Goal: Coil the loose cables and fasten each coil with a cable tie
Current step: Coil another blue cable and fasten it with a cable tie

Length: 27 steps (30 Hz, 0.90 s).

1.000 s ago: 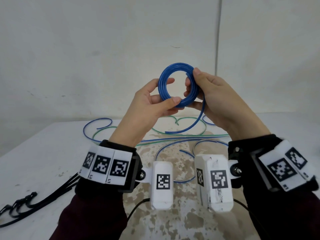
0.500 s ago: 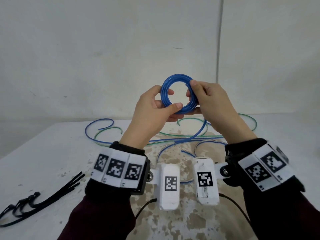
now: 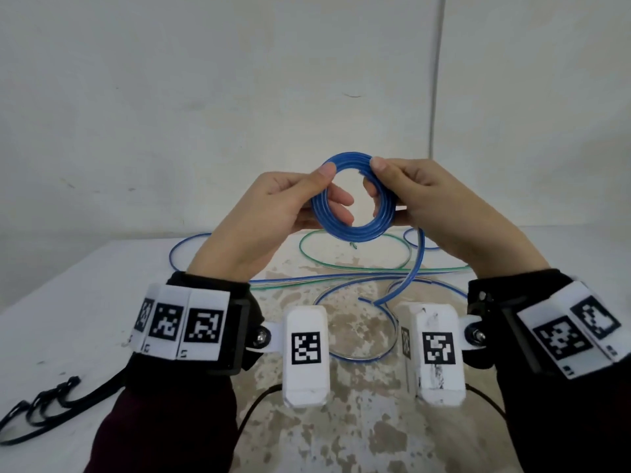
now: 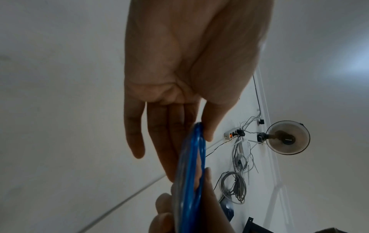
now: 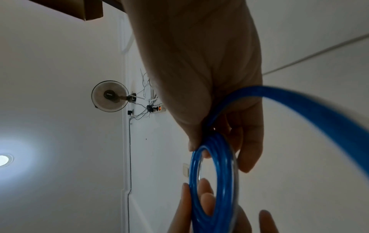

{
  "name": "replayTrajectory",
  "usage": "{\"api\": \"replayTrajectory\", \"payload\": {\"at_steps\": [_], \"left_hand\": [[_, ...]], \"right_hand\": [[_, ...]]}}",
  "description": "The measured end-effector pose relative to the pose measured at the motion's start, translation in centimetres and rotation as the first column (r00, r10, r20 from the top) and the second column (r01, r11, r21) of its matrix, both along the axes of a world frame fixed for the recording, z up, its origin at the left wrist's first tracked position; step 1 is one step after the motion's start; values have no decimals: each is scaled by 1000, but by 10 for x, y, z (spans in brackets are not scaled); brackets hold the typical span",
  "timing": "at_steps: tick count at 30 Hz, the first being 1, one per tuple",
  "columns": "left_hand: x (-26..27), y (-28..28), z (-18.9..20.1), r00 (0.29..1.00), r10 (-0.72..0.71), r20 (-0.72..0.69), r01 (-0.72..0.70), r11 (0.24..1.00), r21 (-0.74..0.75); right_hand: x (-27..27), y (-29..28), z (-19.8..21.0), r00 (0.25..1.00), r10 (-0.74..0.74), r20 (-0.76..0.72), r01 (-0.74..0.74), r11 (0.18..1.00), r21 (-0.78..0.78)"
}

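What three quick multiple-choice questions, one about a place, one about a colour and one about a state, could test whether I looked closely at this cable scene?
1. Where do the black cable ties lie?
A. on the table at the person's left
B. inside the coil
C. on the right wrist

2. What colour is the coil held up in the air?
A. green
B. blue
C. black

3. How is the coil held?
A. by the left hand alone
B. it lies on the table
C. by both hands, one on each side

Answers:
1 A: the black cable ties lie on the white table by the left sleeve.
2 B: the coil is blue.
3 C: the left hand pinches one side of the ring and the right hand the other, with a loose tail hanging down.
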<state>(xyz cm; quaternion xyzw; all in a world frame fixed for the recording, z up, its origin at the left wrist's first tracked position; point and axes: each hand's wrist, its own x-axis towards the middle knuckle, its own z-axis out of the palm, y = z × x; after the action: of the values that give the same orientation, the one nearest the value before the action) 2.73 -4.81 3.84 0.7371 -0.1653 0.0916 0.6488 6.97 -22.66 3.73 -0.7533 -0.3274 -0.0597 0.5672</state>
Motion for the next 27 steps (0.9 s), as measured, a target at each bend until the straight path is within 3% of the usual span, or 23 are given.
{"api": "replayTrajectory", "payload": {"at_steps": [3,7,16,23,27], "left_hand": [[0,0,1,999,-14,-43,15,1000,26],[3,1,-3,999,17,36,-22,991,133],[4,-5,-3,982,144,124,-158,981,110],[4,1,-4,993,-3,-120,31,973,231],[4,5,-6,995,-73,-65,89,953,290]], "right_hand": [[1,-1,-1,1000,-10,28,11,999,-52],[2,1,-3,998,-6,68,19,981,-191],[3,5,-5,1000,5,29,1,982,-189],[-3,11,-6,996,52,79,-28,959,-280],[-6,15,-6,996,76,36,-66,970,-235]]}}
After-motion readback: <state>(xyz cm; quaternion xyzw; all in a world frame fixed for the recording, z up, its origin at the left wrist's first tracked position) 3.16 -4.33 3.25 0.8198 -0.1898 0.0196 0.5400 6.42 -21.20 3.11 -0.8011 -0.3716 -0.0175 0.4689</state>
